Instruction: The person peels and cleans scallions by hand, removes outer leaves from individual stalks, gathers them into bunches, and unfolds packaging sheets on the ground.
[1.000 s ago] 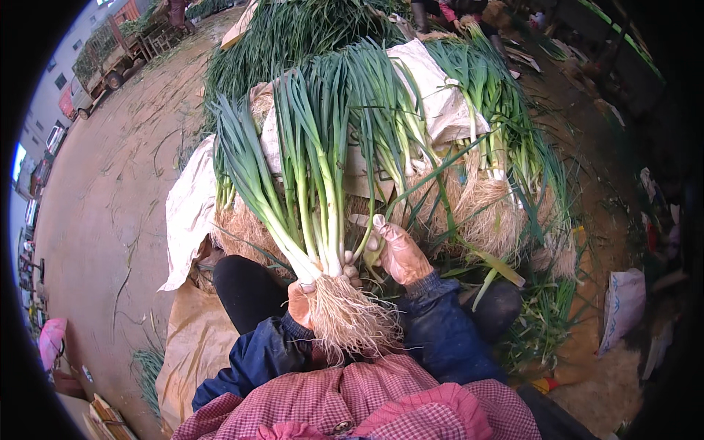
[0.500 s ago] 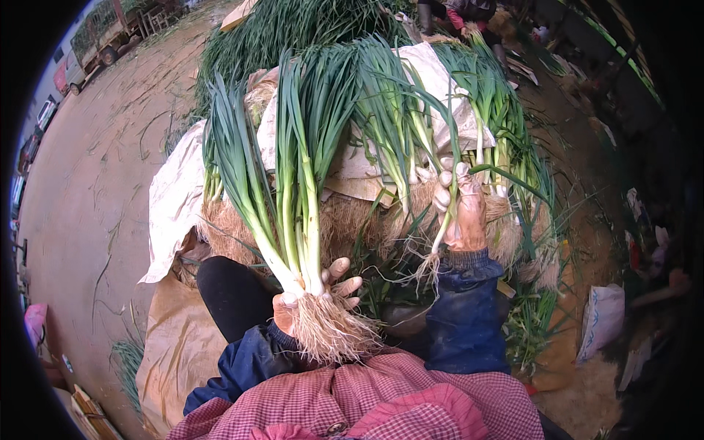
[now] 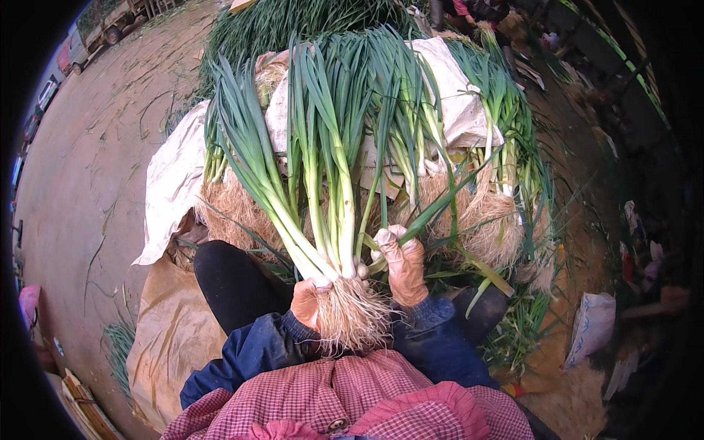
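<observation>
My left hand (image 3: 305, 302), in a pale, soiled glove, is closed around the white lower ends of a bunch of green garlic (image 3: 339, 194). Its long green leaves fan away from me, and its tangled roots (image 3: 353, 315) hang toward my chest. The roots and stems hide most of those fingers. Close on the right, my gloved right hand (image 3: 405, 270) is closed on a green leaf (image 3: 433, 210) beside the base of the bunch. Part of that leaf slants up to the right from the fingers. Their tips are partly hidden.
More green garlic lies ahead over pale sacking (image 3: 455, 88), roots (image 3: 488, 227) toward me. A large heap of greens (image 3: 315, 18) stands behind it. Loose leaves (image 3: 517, 330) and a white sack (image 3: 591, 330) lie at right. Another person's hand (image 3: 469, 20) shows at the far right.
My right hand has moved left and nearer, bringing its single stalk to the bunch, and now grips a leaf there. The bunch in my left hand has shifted slightly right.
</observation>
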